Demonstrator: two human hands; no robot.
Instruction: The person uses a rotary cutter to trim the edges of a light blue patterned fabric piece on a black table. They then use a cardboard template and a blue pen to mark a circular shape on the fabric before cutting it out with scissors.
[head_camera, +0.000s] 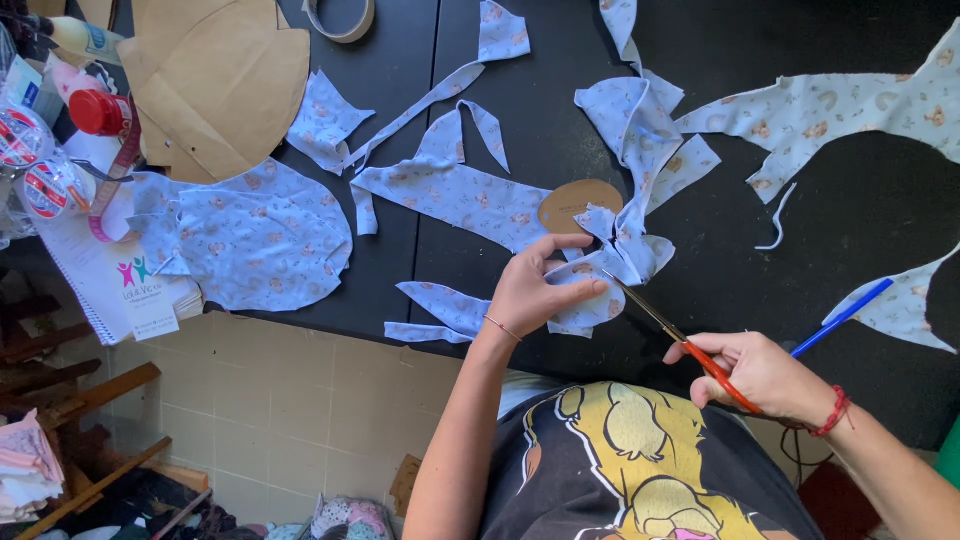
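From the head view, the person's left hand (530, 290) pinches a piece of light blue printed fabric (600, 285) at the near edge of the black table (800, 270), thumb and fingers closed on the cloth. The right hand (765, 375), at about four o'clock from the left, is wrapped around the orange handles of a pair of scissors (670, 330); the blades point toward ten o'clock and their tips meet the fabric just beside the left fingertips. The two hands stand apart, joined only by scissors and cloth.

At twelve o'clock from the left hand lies a small brown oval cardboard template (578, 203), partly under the fabric. Off at nine o'clock sits a large rounded cut piece (255, 240), with brown paper patterns (225, 80) at eleven o'clock beyond it. A blue pen (842, 316) lies at two o'clock from the right hand. Scraps of the same cloth are scattered across the table.
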